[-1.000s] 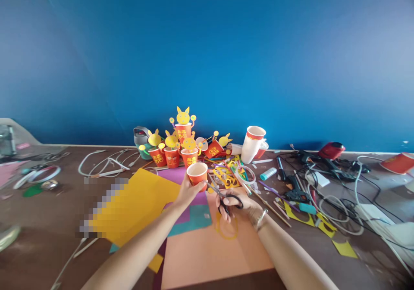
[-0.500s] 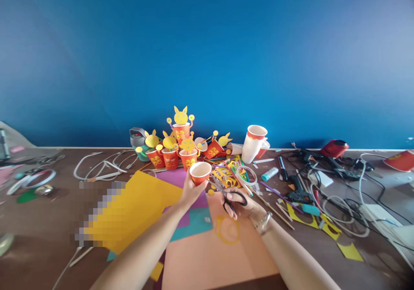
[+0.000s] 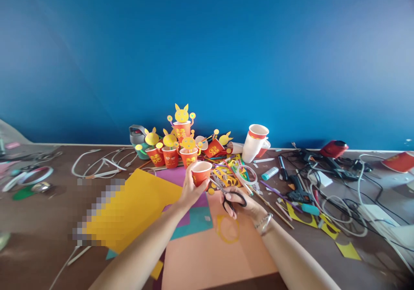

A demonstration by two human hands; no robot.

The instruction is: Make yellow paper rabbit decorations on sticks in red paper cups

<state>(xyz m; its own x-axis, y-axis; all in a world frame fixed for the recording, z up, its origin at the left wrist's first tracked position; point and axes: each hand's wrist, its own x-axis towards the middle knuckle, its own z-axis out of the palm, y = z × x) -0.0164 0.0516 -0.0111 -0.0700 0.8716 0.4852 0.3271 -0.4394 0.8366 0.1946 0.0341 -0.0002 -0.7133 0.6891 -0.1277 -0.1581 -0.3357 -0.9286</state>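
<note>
On the left, a yellow sheet lies flat on the worktop, near side of a row of decorated cups that carry yellow cut-out heads. To its right, the left hand has its grip closed around a red paper cup, thumb on the near side, the open mouth facing up; the cup looks held in the air, over the middle of the papers. This grip seems best kept firm but light, since thin paper walls would probably buckle under a hard squeeze, and the thumb is better set well clear of the blades. Just right of the cup come the scissors, their tips pointing at its side; whether they touch it I cannot tell. The right hand grips them by the black handles, over a peach sheet with a yellow ring on it. For good control, a steady right wrist and small, slow movements of the tips should serve, with the left hand turning the cup to meet them. Farther right, wooden sticks and a glue gun lie well apart from both hands
</note>
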